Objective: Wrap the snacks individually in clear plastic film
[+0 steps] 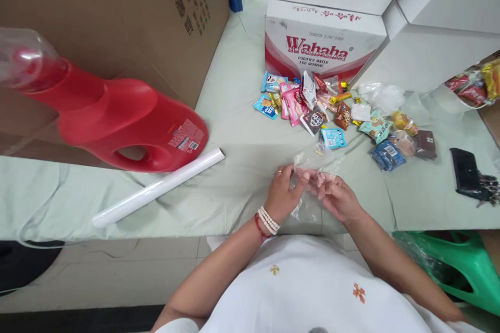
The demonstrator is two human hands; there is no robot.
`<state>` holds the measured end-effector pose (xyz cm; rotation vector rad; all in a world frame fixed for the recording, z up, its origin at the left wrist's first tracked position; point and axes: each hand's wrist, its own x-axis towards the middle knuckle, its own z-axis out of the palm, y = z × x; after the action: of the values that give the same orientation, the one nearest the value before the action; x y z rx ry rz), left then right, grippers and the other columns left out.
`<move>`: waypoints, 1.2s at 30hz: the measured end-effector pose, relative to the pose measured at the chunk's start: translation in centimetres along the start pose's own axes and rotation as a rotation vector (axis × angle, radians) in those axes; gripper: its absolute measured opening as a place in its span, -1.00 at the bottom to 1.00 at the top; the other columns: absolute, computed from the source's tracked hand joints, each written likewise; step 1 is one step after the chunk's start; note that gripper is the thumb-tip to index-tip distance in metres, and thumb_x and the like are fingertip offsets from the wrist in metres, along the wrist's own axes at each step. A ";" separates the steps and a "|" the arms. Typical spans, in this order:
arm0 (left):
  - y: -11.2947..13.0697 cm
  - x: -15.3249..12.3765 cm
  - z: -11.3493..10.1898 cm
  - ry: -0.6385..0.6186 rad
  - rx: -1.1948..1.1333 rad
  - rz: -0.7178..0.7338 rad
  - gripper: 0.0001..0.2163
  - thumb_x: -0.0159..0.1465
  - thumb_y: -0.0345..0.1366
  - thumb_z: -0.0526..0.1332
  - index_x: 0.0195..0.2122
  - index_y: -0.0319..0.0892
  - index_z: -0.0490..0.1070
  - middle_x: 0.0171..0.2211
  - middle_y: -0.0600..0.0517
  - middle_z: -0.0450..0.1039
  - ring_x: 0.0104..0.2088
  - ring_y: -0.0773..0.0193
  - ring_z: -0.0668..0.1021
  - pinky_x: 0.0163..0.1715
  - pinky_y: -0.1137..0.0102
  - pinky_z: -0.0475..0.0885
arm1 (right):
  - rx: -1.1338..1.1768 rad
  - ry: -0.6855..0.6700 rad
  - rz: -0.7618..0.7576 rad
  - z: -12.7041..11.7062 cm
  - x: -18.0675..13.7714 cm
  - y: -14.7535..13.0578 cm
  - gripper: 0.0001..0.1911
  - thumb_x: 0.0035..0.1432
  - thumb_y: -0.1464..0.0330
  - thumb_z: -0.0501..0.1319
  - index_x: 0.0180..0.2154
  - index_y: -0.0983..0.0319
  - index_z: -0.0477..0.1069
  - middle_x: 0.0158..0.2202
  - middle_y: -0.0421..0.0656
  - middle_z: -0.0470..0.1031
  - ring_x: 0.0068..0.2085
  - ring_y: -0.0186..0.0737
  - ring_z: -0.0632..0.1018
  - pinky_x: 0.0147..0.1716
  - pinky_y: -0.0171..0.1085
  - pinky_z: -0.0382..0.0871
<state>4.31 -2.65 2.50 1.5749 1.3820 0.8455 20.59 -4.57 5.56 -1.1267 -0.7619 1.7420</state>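
Note:
My left hand (282,193) and my right hand (336,196) meet at the near edge of the table, both pinching a thin clear plastic bag (308,208) that hangs between them. The left wrist wears a white bead bracelet and a red cord, and a ring shows on one finger. Just beyond the hands lies a spread of small wrapped snacks (312,106) in blue, pink, brown and yellow packets, reaching to the right as far as a dark brown packet (425,144).
A red detergent jug (117,125) lies on its side at left, with a white roll (158,187) beside it. A big cardboard box (117,5) and a Wahaha carton (322,44) stand behind. A black key pouch (466,174) lies right; a green stool (464,263) below.

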 end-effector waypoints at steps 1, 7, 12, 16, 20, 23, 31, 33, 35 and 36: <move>0.1 0.3 0.2 -0.013 -0.080 -0.006 -0.65 0.36 0.07 0.19 -0.21 -0.15 0.49 -0.27 -0.06 0.54 -0.21 0.11 0.56 -0.16 0.22 0.46 | 0.022 -0.024 0.015 0.0 -0.1 -0.2 -0.81 -0.13 0.30 0.38 -0.62 0.16 0.41 -0.05 -0.12 0.63 0.08 0.09 0.56 0.07 0.07 0.46; -0.2 0.7 0.3 0.002 -0.573 -0.199 -0.54 0.34 0.16 0.17 -0.45 -0.15 0.39 -0.53 0.11 0.36 -0.48 0.32 0.42 -0.43 0.40 0.36 | 0.059 0.052 0.051 -1.7 -0.7 -0.9 -0.90 -0.11 0.37 0.35 -0.55 0.16 0.44 -0.14 -0.10 0.66 -0.12 -0.01 0.65 0.00 0.04 0.53; -1.0 0.3 0.1 0.108 -0.486 -0.278 -0.51 0.35 0.20 0.13 -0.48 -0.13 0.30 -0.63 0.19 0.18 -0.61 0.40 0.26 -0.57 0.44 0.21 | 0.006 0.299 0.008 -3.1 -0.6 -0.4 -0.86 -0.13 0.36 0.33 -0.55 0.18 0.37 -0.35 -0.17 0.60 -0.47 -0.26 0.56 -0.53 -0.29 0.47; -1.8 0.4 -0.5 0.111 -0.404 -0.286 -0.55 0.37 0.16 0.11 -0.45 -0.11 0.33 -0.70 0.22 0.09 -0.65 0.38 0.20 -0.59 0.43 0.15 | -0.046 0.447 -0.033 -3.2 -0.1 -0.1 -0.78 -0.14 0.34 0.37 -0.53 0.18 0.31 -0.40 -0.23 0.55 -0.62 -0.42 0.37 -0.73 -0.40 0.18; -2.4 0.7 -1.9 0.232 -0.403 -0.256 -0.56 0.38 0.15 0.12 -0.44 -0.11 0.34 -0.65 0.20 0.14 -0.61 0.38 0.24 -0.57 0.45 0.21 | -0.022 0.537 -0.046 -3.9 0.4 -0.1 -0.68 -0.18 0.31 0.42 -0.49 0.18 0.26 -0.46 -0.28 0.49 -0.67 -0.48 0.28 -0.79 -0.45 0.01; -2.0 0.9 -2.8 0.284 -0.553 -0.185 -0.57 0.34 0.17 0.19 -0.40 -0.12 0.32 -0.41 0.09 0.41 -0.37 0.34 0.49 -0.32 0.45 0.44 | -0.041 0.594 -0.045 -4.5 0.4 0.0 -0.65 -0.15 0.26 0.42 -0.45 0.18 0.25 -0.46 -0.29 0.50 -0.69 -0.51 0.25 -0.80 -0.46 -0.07; -0.7 0.6 -5.4 0.457 -0.483 -0.190 -0.64 0.42 0.11 0.09 -0.32 -0.08 0.25 -0.55 0.19 0.33 -0.66 0.43 0.40 -0.66 0.50 0.22 | -0.223 0.553 -0.149 -4.5 -0.1 0.4 -0.61 0.12 0.04 0.36 -0.29 0.12 0.25 -0.59 -0.40 0.32 -0.72 -0.45 0.19 -0.76 -0.42 -0.04; -1.1 0.4 -6.6 0.405 -0.264 -0.175 -0.66 0.44 0.03 0.09 -0.37 -0.09 0.26 -0.64 0.22 0.24 -0.68 0.43 0.32 -0.63 0.50 0.20 | -0.415 0.520 -0.163 -5.1 -0.1 0.9 -0.66 0.23 0.02 0.27 -0.28 0.12 0.26 -0.58 -0.38 0.33 -0.69 -0.41 0.23 -0.73 -0.38 0.04; -1.9 0.1 -7.7 0.281 -0.081 -0.221 -0.67 0.40 0.00 0.14 -0.41 -0.10 0.29 -0.67 0.21 0.21 -0.68 0.41 0.29 -0.64 0.49 0.16 | -0.707 0.438 -0.129 -6.1 -0.6 1.3 -0.70 0.30 0.05 0.20 -0.29 0.13 0.31 -0.58 -0.34 0.34 -0.63 -0.35 0.30 -0.64 -0.35 0.16; -2.3 -0.1 -8.1 0.216 -0.060 -0.270 -0.68 0.37 0.00 0.16 -0.42 -0.10 0.30 -0.69 0.22 0.19 -0.69 0.40 0.26 -0.66 0.48 0.14 | -0.860 0.370 -0.101 -6.7 -1.0 1.3 -0.71 0.31 0.07 0.17 -0.30 0.14 0.34 -0.58 -0.31 0.35 -0.59 -0.32 0.33 -0.58 -0.33 0.21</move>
<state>-3.95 -1.36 3.70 1.2427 1.6630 0.9004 26.46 -5.83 2.22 -1.8642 -1.3487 1.0533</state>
